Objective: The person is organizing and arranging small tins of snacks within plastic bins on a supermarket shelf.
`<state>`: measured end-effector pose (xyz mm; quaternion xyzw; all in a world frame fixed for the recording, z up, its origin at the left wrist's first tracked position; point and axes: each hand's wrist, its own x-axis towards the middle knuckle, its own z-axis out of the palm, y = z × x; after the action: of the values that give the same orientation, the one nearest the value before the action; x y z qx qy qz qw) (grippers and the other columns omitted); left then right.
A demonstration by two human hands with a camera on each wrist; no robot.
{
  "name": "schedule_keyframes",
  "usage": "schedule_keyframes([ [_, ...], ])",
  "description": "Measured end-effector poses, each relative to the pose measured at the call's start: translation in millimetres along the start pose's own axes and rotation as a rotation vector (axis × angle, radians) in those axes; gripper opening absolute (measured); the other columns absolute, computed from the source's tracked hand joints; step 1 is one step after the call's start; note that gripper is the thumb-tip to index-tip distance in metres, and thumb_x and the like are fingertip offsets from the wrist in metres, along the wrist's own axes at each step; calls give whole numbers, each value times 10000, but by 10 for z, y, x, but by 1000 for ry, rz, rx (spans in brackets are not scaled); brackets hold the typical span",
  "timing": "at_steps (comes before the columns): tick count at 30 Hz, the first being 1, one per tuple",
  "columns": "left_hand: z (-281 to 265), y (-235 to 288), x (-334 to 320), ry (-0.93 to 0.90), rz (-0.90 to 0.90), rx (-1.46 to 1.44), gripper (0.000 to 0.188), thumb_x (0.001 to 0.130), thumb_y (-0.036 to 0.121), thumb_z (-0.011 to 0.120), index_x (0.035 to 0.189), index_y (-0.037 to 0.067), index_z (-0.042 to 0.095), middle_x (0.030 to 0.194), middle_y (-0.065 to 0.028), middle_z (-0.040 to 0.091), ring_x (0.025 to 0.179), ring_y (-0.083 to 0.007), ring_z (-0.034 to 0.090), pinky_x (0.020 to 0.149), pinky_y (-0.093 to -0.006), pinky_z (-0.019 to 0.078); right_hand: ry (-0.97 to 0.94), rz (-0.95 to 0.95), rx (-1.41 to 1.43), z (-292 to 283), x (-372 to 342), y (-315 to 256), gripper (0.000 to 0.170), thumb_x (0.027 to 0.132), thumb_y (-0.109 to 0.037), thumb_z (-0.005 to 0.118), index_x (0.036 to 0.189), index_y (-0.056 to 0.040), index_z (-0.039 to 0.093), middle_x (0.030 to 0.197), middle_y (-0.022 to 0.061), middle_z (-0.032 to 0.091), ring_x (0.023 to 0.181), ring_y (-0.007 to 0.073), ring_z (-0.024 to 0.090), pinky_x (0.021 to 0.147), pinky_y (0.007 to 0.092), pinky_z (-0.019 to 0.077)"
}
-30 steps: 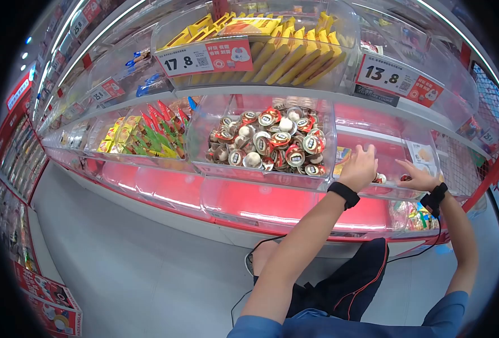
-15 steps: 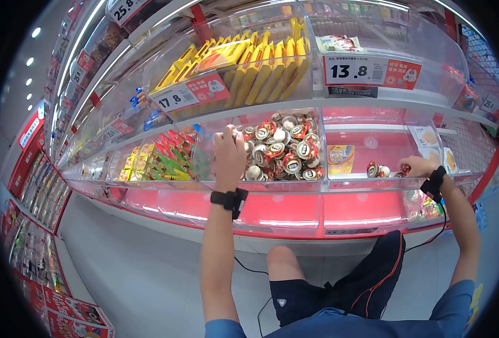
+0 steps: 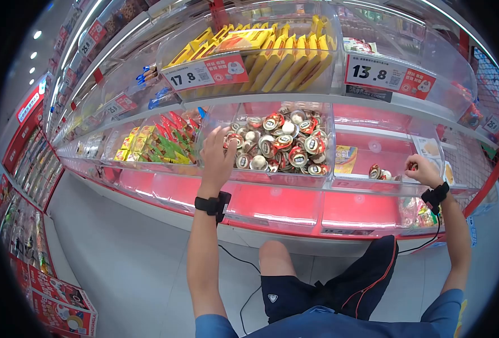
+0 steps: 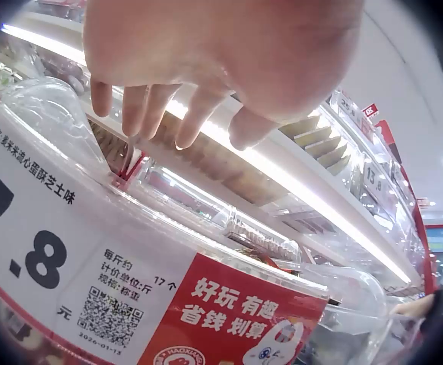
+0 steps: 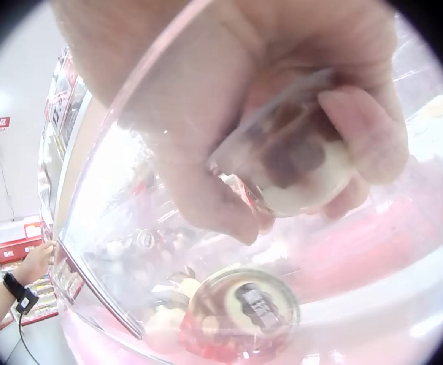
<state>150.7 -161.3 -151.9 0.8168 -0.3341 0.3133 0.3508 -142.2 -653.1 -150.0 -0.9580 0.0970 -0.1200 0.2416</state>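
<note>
My left hand [image 3: 218, 155] is over the left side of a clear bin [image 3: 244, 176] heaped with small round snack cups [image 3: 283, 143], its fingers loosely extended. From below, the left wrist view shows those fingers hanging apart, with nothing between them. In the bin to the right, my right hand [image 3: 425, 170] pinches one snack cup [image 5: 301, 163] between thumb and fingers; its clear side shows brown and cream filling. Below that hand lie a few more cups, one with a round printed lid [image 5: 255, 308].
A yellow packet [image 3: 345, 159] lies in the right bin. Left of the cups stand red and green packets [image 3: 173, 138]. Above runs a shelf with yellow packs [image 3: 283, 59] and price cards [image 3: 204, 72]. A lower row of red-floored bins [image 3: 261, 203] is beneath.
My left hand has moved from the right bin leftward to the cup-filled bin, then slightly lower. My right hand, first with fingers spread by a cup, has taken hold of it and raised it slightly.
</note>
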Motion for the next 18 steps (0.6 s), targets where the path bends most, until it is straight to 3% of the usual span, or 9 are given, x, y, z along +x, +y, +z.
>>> schedule_keyframes([
  [4,-5,142,-28,37,36,-85,305,894,212,562,1164,72,572,1252,-131,529,1165,-318,465,978,-449,321,66,-29,-120,-48,10,-75,130,717,-33,626,845,-19,611,798,129,591,753,236,606,686,321,484],
  [7,-82,527,-74,65,167,-204,262,868,127,578,1113,34,591,1160,-138,573,1043,-295,551,894,-405,402,254,-208,-145,-162,52,-310,129,735,-61,621,843,-3,582,777,118,588,734,225,590,681,331,470],
  [9,-24,914,-116,44,304,-313,240,859,84,574,1086,7,596,1100,-145,593,958,-258,600,813,-363,462,199,-135,-72,-258,109,-644,146,751,-72,633,868,-5,577,787,112,575,735,212,590,678,317,467],
  [11,99,1235,-238,-151,186,-636,234,889,49,504,1100,-17,581,1095,-148,591,961,-239,604,785,-331,491,193,-251,128,-210,126,-960,322,729,-23,647,1039,-27,558,773,49,507,723,131,507,688,271,441],
  [13,202,1771,-297,-371,-60,-1054,312,931,81,477,1225,-22,481,1145,-152,567,1013,-212,597,772,-304,529,313,-476,-44,-96,84,-1347,345,769,-59,649,1095,-35,537,893,96,580,794,240,600,714,323,489],
  [14,300,1956,-307,-462,-164,-1308,431,965,255,471,1313,13,396,1221,-159,528,1089,-263,575,869,-398,518,226,-499,29,-44,10,-1569,358,778,-67,648,1118,-56,537,983,99,582,864,263,610,711,336,514],
  [16,469,2146,-331,-720,-588,-1924,496,966,384,434,1318,37,403,1268,-155,499,1152,-291,534,939,-467,467,433,-926,-283,161,-10,-1823,337,777,-127,675,1087,-74,555,1067,99,576,880,241,612,693,334,532],
  [17,537,2212,-341,-846,-829,-2211,535,966,449,415,1321,49,407,1292,-154,484,1183,-305,514,974,-501,442,357,-983,-314,228,-50,-1954,339,772,-190,689,1058,-70,555,1062,94,577,863,226,605,712,339,527],
  [18,590,2261,-367,-833,-887,-2241,568,963,490,376,1321,50,407,1292,-153,482,1202,-311,494,997,-513,416,409,-1076,-277,376,-16,-2004,328,775,-167,701,1057,-62,570,1052,97,588,856,244,608,697,350,517],
])
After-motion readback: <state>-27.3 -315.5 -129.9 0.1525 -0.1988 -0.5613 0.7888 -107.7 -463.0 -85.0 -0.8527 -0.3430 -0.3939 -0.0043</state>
